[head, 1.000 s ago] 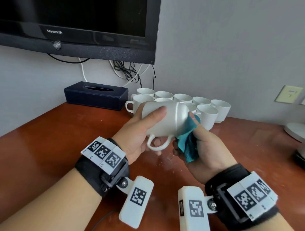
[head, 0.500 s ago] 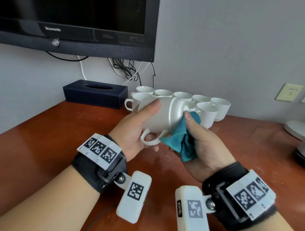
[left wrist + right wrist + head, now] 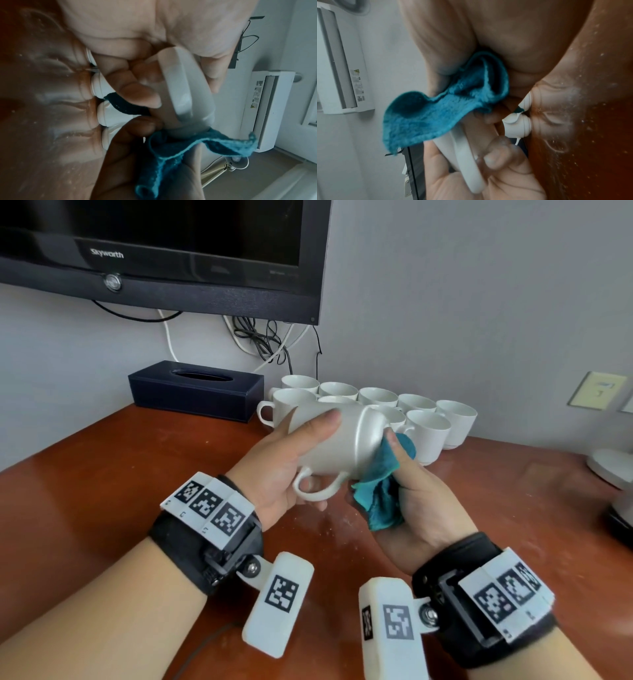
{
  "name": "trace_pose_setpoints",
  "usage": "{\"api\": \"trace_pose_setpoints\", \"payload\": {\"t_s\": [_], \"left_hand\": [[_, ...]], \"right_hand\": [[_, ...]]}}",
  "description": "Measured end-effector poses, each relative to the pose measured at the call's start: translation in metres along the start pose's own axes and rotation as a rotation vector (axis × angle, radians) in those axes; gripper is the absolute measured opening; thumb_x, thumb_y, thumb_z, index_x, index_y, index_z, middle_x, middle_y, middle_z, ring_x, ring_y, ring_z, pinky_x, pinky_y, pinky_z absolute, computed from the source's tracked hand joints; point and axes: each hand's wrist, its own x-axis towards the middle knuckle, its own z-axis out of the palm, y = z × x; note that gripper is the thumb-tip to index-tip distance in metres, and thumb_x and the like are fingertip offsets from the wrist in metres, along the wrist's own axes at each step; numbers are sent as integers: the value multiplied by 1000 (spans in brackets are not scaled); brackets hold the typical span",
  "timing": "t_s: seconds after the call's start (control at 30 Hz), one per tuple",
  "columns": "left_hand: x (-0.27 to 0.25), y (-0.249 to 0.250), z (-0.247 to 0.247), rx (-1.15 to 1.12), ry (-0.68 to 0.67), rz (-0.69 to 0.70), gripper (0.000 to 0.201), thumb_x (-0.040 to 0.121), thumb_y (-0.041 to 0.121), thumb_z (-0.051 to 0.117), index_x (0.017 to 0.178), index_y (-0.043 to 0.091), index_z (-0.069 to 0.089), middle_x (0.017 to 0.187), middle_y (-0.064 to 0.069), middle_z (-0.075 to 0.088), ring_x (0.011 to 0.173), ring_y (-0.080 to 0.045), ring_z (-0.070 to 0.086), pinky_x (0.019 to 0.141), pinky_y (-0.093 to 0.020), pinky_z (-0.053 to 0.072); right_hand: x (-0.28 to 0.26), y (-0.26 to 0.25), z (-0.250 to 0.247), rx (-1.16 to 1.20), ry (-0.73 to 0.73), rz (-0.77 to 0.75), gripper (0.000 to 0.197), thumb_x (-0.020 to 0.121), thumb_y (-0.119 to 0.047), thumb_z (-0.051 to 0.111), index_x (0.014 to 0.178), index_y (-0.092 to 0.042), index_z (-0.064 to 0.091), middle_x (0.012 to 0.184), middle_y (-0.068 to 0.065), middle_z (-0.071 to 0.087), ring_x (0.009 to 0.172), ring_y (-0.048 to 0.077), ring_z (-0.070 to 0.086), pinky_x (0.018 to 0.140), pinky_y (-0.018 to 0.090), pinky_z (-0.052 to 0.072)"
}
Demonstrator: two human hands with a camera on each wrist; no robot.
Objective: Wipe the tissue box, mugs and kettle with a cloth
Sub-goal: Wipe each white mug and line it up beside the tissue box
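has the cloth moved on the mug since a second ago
Yes. The teal cloth in the right hand has slid from the held mug's base end down toward its handle, away from the mugs standing on the table behind.

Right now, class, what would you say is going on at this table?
A person is cleaning cups. The left hand grips a white ceramic mug tipped on its side, handle downward, above the reddish-brown wooden table. The right hand presses a crumpled teal cloth against the mug's base. More white mugs stand behind, beside a dark blue tissue box.
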Motion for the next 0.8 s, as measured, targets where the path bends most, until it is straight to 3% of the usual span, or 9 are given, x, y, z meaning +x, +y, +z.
{"api": "trace_pose_setpoints", "payload": {"t_s": [0.03, 0.13, 0.2, 0.3, 0.37, 0.5, 0.57, 0.67, 0.8], "left_hand": [[0, -1, 0, 16, -7, -2, 63, 78, 50, 77, 133, 24, 63, 87, -12, 67, 43, -18, 48, 45, -27, 46], [-1, -2, -1, 34, -1, 4, 56, 75, 49, 83, 125, 32, 68, 87, -9, 68, 44, -17, 52, 46, -26, 43], [0, -2, 0, 18, 25, 15, 53, 73, 46, 89, 121, 35, 70, 93, -7, 70, 60, -22, 60, 45, -27, 46], [3, 0, 2, -9, 103, 60, 60, 74, 34, 89, 128, 30, 64, 109, -5, 70, 82, -24, 72, 53, -30, 53], [6, 1, 1, 18, 157, 108, 64, 73, 31, 92, 129, 32, 62, 121, -4, 69, 90, -23, 74, 56, -31, 54], [8, 1, -3, 66, 203, 148, 64, 70, 35, 88, 129, 37, 63, 129, -5, 67, 95, -23, 73, 51, -28, 49], [9, 1, -5, 94, 199, 158, 64, 68, 38, 90, 127, 40, 65, 126, -4, 70, 95, -23, 73, 49, -27, 46], [11, -1, -6, 167, 192, 154, 73, 59, 48, 93, 126, 47, 64, 115, 3, 73, 94, -23, 73, 49, -28, 46], [11, -3, -8, 210, 158, 108, 90, 51, 48, 97, 133, 47, 58, 117, -2, 70, 77, -23, 66, 57, -30, 48]], "right_hand": [[1, 0, -1, -28, 13, 6, 35, 99, -35, 61, 121, -9, 69, 111, 15, 76, 93, 26, 75, 74, 34, 62], [6, 3, -6, -131, 158, -22, 25, 103, -33, 58, 106, -13, 74, 86, 9, 74, 64, 18, 67, 56, 30, 56], [10, 6, -8, -145, 222, -43, 19, 105, -26, 59, 109, -14, 73, 88, 9, 75, 68, 19, 68, 61, 32, 57], [14, 6, -17, -109, 288, -35, 24, 102, -12, 59, 122, -4, 70, 103, 16, 72, 92, 33, 66, 74, 38, 54], [15, 2, -21, -117, 286, -40, 29, 99, -1, 57, 123, -8, 70, 112, 18, 74, 97, 36, 69, 84, 45, 58], [12, -2, -20, -174, 202, 2, 37, 96, 10, 55, 124, -12, 65, 91, 17, 72, 76, 27, 71, 73, 44, 58], [8, -1, -15, -202, 127, 80, 35, 93, 4, 60, 126, -7, 63, 90, 20, 67, 70, 25, 66, 67, 40, 55], [3, 0, -9, -211, 14, 184, 40, 87, -22, 73, 125, -10, 69, 101, 16, 67, 70, 21, 66, 61, 33, 55], [0, 4, -7, -225, -2, 214, 50, 92, -42, 70, 127, -6, 69, 96, 14, 71, 72, 21, 65, 63, 33, 55]]}}
